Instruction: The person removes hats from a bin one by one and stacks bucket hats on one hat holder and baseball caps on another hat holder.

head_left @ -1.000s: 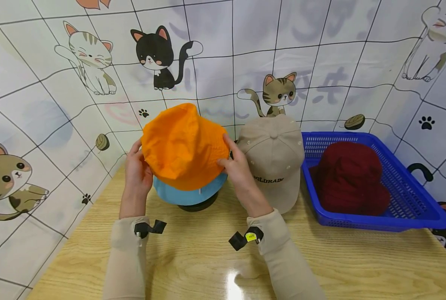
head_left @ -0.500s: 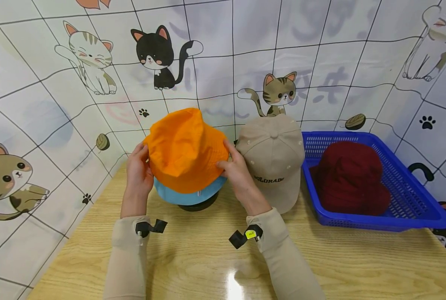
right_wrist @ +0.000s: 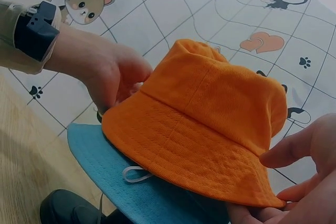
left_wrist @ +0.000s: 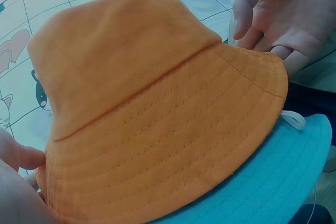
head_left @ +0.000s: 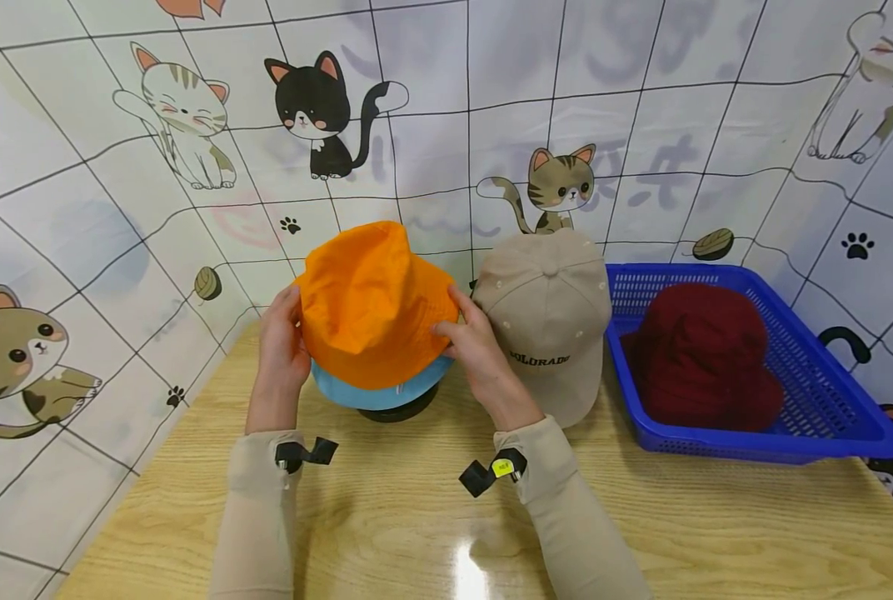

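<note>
An orange bucket hat sits over a light blue bucket hat, whose brim shows below it. Under both is a dark round base, mostly covered. My left hand holds the orange brim at its left edge, some of its fingers hidden behind the hat. On the opposite edge, my right hand pinches the brim, thumb on top and fingers beneath, as the right wrist view shows. A small white loop lies against the blue brim.
Close beside my right hand stands a beige baseball cap with dark lettering. To its right, a blue plastic basket contains a maroon bucket hat. Behind the wooden table hangs a cat-patterned cloth.
The orange hat has come down a little and shifted slightly right over the blue one. My left hand has moved slightly right with it; the right hand has hardly moved.
</note>
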Demonstrator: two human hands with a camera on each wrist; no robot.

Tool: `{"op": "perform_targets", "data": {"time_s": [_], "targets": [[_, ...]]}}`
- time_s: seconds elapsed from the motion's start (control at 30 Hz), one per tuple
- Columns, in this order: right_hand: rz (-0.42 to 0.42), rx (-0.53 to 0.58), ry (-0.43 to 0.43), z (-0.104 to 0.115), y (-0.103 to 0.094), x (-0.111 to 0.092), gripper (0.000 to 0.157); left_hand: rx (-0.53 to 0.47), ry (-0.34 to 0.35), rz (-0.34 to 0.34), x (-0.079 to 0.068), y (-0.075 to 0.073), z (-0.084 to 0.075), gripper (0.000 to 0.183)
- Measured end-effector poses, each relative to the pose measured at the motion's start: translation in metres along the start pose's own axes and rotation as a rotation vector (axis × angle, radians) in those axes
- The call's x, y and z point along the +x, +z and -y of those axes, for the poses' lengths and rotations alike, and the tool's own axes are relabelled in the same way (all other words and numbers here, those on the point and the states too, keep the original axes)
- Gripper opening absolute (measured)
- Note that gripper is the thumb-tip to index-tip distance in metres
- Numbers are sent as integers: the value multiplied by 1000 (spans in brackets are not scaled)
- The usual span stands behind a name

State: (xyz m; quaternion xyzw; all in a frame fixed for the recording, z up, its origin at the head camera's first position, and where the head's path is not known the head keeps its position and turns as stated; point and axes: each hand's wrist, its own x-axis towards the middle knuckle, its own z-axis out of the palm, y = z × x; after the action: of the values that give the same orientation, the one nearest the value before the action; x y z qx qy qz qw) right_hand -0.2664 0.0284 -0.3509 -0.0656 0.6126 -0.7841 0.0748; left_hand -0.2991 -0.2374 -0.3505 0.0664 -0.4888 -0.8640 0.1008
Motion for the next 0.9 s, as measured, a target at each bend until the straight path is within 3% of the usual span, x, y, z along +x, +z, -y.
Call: {"op": "perform_targets", "data": {"time_s": [0.47,0.9], "targets": [[-9,-2,35,-3,1,2,80,-37,-8,-36,4,-3,5,18],[-3,18,46,-8,-1,3,82,-91,-79,-61,3,-5,2,22]]}}
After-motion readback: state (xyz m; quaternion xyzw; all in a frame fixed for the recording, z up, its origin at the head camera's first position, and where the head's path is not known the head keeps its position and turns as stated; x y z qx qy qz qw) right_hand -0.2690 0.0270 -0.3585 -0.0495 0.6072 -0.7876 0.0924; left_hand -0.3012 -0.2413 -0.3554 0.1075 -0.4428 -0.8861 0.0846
